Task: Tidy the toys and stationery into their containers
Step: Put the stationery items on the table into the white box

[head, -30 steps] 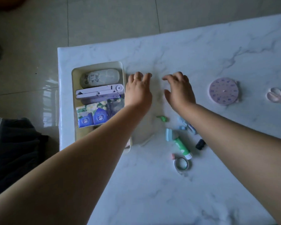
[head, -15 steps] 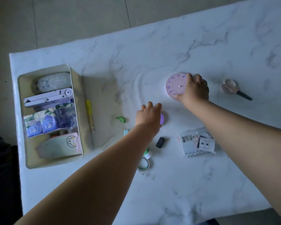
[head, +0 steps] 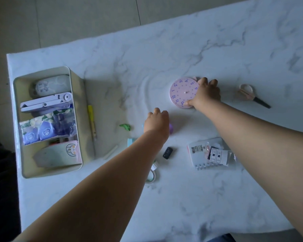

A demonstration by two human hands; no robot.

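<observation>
Both hands have left the spot beside the storage box (head: 77, 95) where they hovered a second ago and now work the scattered items to its right on the marble bench (head: 191, 198). Right hand (head: 205, 96) has closed around the far edge of the pink toy clock (head: 181, 92), thumb at the near rim and fingers curled over the far side; the clock lies flat and does not look lifted yet. Left hand (head: 157, 122), between the box and the clock, is cupped over a small purple object (head: 171, 128) that peeks out at its right; whether the fingers actually hold it cannot be told. Still loose on the bench, all right of the box: a yellow pen (head: 91, 119) just beside its wall, a green scrap (head: 125, 127), a black clip (head: 168, 152), a tape roll (head: 151, 175), a bagged spiral notebook (head: 208, 155) and, well beyond the clock, scissors (head: 252, 95). The box already carries several packets and cases. Judging by the two grips, the clock and the purple piece look set to be tidied next, with most of the job still ahead.
</observation>
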